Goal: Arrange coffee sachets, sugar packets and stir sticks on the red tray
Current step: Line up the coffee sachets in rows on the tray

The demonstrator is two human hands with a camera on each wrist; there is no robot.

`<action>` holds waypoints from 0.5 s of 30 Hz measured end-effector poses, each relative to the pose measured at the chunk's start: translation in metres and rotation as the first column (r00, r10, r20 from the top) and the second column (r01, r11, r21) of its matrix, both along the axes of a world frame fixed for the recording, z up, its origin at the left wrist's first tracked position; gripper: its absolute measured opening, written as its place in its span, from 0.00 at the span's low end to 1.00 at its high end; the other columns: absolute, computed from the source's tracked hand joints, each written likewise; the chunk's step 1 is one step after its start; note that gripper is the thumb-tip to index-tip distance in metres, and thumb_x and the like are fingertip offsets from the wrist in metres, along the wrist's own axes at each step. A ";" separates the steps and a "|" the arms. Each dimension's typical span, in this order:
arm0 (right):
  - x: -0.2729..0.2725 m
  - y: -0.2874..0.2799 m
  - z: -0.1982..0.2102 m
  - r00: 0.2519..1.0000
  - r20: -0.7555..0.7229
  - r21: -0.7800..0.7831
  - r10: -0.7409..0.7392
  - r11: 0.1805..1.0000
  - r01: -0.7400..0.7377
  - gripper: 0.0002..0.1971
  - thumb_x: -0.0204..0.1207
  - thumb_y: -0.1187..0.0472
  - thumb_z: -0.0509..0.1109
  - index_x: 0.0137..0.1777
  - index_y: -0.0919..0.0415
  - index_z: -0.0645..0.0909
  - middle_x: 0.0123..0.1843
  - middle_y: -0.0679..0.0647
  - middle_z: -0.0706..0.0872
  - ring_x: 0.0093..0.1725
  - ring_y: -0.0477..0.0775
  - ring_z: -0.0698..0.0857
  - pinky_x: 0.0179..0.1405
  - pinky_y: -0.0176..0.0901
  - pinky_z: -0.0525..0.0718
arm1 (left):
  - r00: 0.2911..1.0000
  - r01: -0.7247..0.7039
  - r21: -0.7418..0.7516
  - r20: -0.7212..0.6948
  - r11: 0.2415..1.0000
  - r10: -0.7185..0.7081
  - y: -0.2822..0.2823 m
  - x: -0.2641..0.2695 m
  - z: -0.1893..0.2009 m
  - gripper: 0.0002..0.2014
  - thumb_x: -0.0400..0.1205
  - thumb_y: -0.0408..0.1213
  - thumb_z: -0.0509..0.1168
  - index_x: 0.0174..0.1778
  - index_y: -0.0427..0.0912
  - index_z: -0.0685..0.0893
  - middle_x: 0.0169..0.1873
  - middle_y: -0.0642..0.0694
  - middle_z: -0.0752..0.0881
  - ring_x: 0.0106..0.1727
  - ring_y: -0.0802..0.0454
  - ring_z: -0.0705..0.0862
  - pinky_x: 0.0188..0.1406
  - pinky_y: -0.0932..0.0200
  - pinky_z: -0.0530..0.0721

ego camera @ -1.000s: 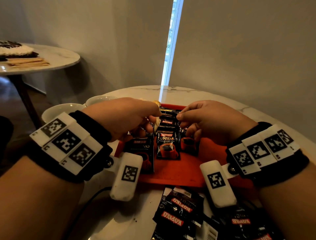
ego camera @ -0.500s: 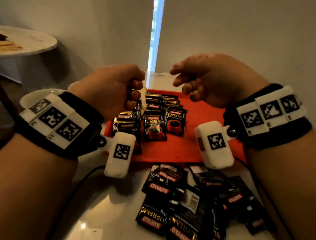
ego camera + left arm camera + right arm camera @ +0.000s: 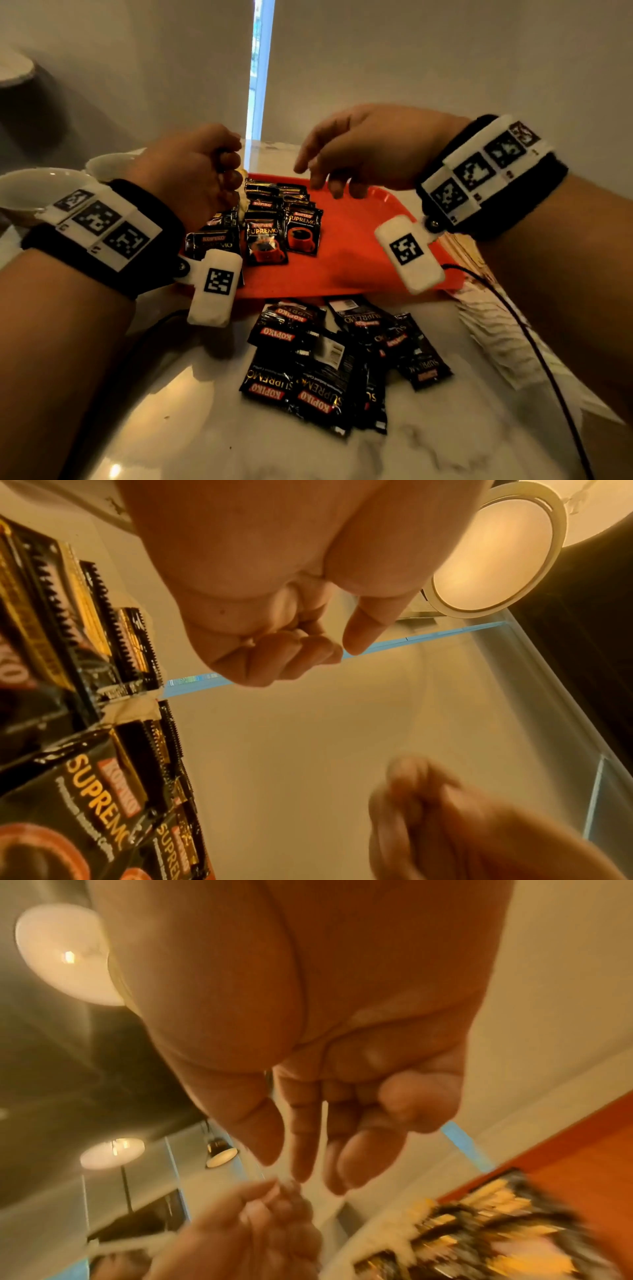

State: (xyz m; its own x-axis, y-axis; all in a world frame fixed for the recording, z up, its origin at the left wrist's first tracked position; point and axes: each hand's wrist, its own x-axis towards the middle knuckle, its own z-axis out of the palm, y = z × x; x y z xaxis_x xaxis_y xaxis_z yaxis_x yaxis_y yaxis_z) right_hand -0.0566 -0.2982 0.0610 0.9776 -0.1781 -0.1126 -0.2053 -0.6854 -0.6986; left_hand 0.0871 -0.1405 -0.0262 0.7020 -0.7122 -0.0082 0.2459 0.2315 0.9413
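Because the coffee sachets on the red tray [image 3: 359, 260] had been laid in overlapping rows along its left side, the bare right part of the tray was presumably kept free for the sugar packets and stir sticks. Both hands hovered above the tray's far edge, clear of everything on it. The left hand [image 3: 195, 174] was curled into a fist, its fingers [image 3: 274, 653] folded against the palm with the thumb alongside; nothing showed inside the curl. The right hand [image 3: 370, 150] hung slack with loosely drooping fingers [image 3: 301, 1139] that held nothing, a posture consistent with a pause between one placement and the next pick.

The arranged sachets [image 3: 265, 240] were glossy black with a red cup, yellow lettering and serrated ends, each one partly covering the sachet behind it. On the near side of the tray, on the marble table [image 3: 171, 428], a loose heap of sachets [image 3: 325, 363] lay unsorted, many upside down. Pale striped packets [image 3: 479, 308] lay just right of the tray, blurred; whether they were sugar could not be told.
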 end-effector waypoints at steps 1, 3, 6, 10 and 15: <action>-0.011 0.000 -0.006 0.998 -0.040 -0.045 0.039 0.998 -0.041 0.08 0.82 0.71 0.67 0.53 0.60 0.86 0.43 0.58 0.89 0.36 0.52 0.85 0.30 0.45 0.77 | 1.000 0.013 -0.001 0.004 1.000 -0.013 0.000 -0.002 0.000 0.09 0.83 0.40 0.60 0.36 0.48 0.72 0.28 0.54 0.70 0.26 0.57 0.70 0.21 0.63 0.68; -0.036 -0.003 -0.018 0.982 -0.148 -0.124 0.114 0.983 -0.132 0.10 0.81 0.71 0.70 0.58 0.59 0.86 0.50 0.61 0.90 0.43 0.55 0.87 0.38 0.51 0.82 | 1.000 0.029 -0.006 0.005 1.000 -0.029 -0.001 -0.004 0.001 0.10 0.83 0.40 0.60 0.36 0.48 0.72 0.28 0.54 0.70 0.26 0.57 0.69 0.20 0.64 0.68; -0.076 -0.004 -0.038 0.940 -0.311 -0.188 0.140 0.961 -0.205 0.19 0.76 0.73 0.75 0.63 0.54 0.84 0.54 0.49 0.88 0.47 0.39 0.87 0.46 0.35 0.84 | 0.999 0.051 -0.023 0.003 0.998 -0.051 -0.002 -0.012 0.002 0.10 0.84 0.41 0.60 0.36 0.49 0.73 0.28 0.54 0.70 0.27 0.58 0.69 0.22 0.65 0.66; -0.107 -0.001 -0.055 0.912 -0.398 -0.231 0.095 0.952 -0.200 0.32 0.71 0.66 0.82 0.74 0.49 0.79 0.62 0.41 0.84 0.55 0.32 0.83 0.51 0.31 0.82 | 0.998 0.065 -0.032 -0.015 0.997 -0.065 -0.005 -0.025 0.001 0.10 0.83 0.39 0.60 0.35 0.48 0.72 0.28 0.53 0.70 0.26 0.57 0.69 0.25 0.62 0.64; -0.119 0.011 -0.073 0.875 -0.479 -0.411 0.070 0.863 -0.294 0.49 0.60 0.51 0.89 0.79 0.33 0.68 0.64 0.39 0.73 0.64 0.43 0.76 0.65 0.44 0.81 | 0.990 0.109 -0.072 -0.080 0.991 -0.115 -0.009 -0.040 0.001 0.09 0.82 0.38 0.61 0.36 0.48 0.70 0.29 0.52 0.69 0.25 0.57 0.70 0.25 0.62 0.65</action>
